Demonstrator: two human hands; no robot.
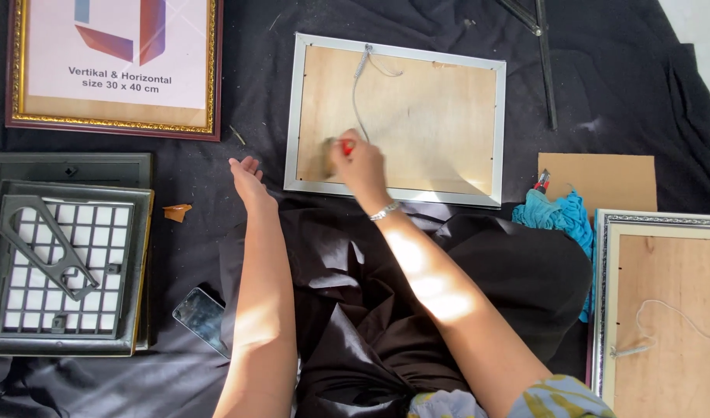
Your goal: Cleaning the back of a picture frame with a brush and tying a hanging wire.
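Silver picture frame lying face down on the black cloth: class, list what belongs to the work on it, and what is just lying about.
In use:
silver frame
red-handled tool in right hand
hanging cord
left hand, open beside the frame

Lying about:
gold frame
black frames stack
phone
blue cloth
second backed frame

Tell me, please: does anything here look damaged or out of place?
A small torn brown scrap lies loose on the black cloth, left of the left hand. A phone also lies on the cloth. Nothing looks broken.
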